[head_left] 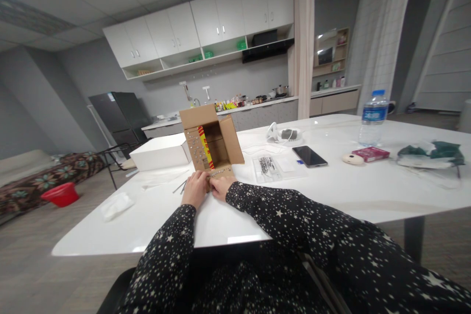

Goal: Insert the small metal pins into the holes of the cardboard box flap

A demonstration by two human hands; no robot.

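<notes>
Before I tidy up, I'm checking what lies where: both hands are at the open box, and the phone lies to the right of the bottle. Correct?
Not quite: in the head view, the phone lies to the left of the bottle. The rest is right: the left hand and right hand are at the open box.

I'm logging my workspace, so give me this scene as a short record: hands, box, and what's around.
Left hand: at the near lower edge of the cardboard box; exact grip unclear
Right hand: beside the left hand, at the same edge
Box state: open, opening toward the camera, small shiny pieces dotted on it
Right of box: clear plastic case of small metal pieces, smartphone
Farther right: blue-capped water bottle
Left of box: white box
Surface: glossy white table
</notes>
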